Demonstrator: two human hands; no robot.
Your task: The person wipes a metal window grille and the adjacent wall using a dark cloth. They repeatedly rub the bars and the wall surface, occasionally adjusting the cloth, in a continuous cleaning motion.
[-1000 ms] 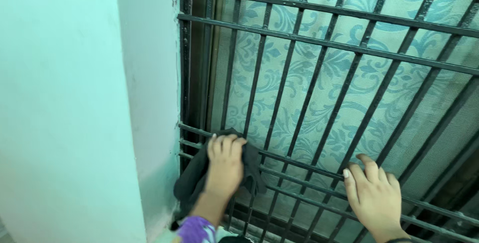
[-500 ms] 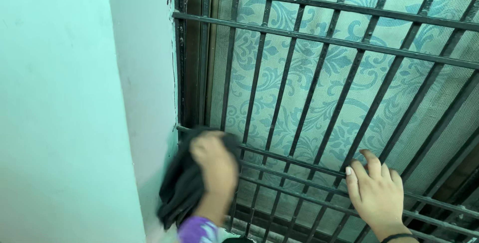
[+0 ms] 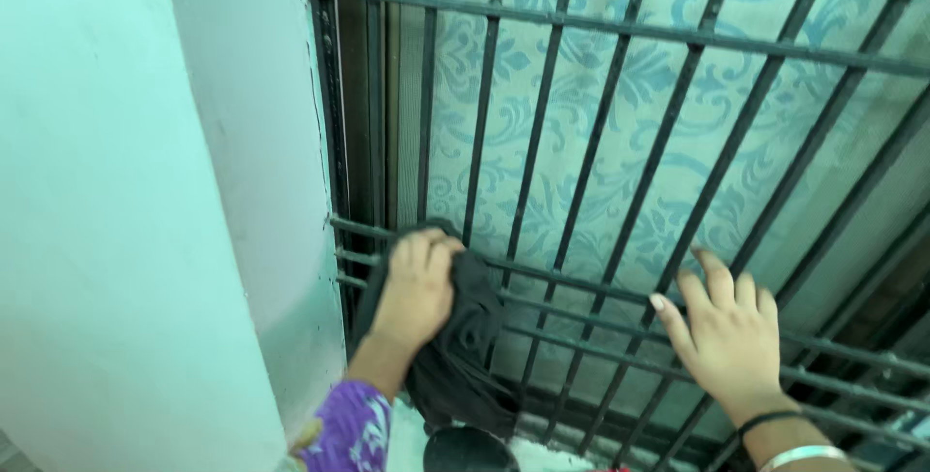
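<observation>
Wiping: the left hand (image 3: 415, 283) is pressing a dark cloth (image 3: 463, 346) against the black window grille (image 3: 620, 172), at its lower left corner just beside the pale green wall (image 3: 116, 201).
Left fingers: the fingers (image 3: 426, 249) are lying close together and curling over the top of the cloth, clamping it flat onto the lower horizontal bars (image 3: 572, 312).
Cloth position: the cloth is sitting under the palm and fingers, its upper edge peeking out just above the fingertips at the topmost of the low rails; the rest is bunching to the right of the hand and hanging down below the wrist.
Right hand: the right hand (image 3: 728, 336) is resting on the same low rails, well apart from the cloth; its fingers are slightly spread and bent over a bar, holding nothing else.
Progress: the work is looking to be under way at the bottom corner only; nothing is showing which bars are already wiped. By my judgement the upright bars and upper rails above both hands are waiting to be done.
Behind the bars: patterned blue-green glass (image 3: 601, 113) is showing through the gaps.
Sleeve: a purple patterned sleeve (image 3: 344, 428) is covering the left forearm.
</observation>
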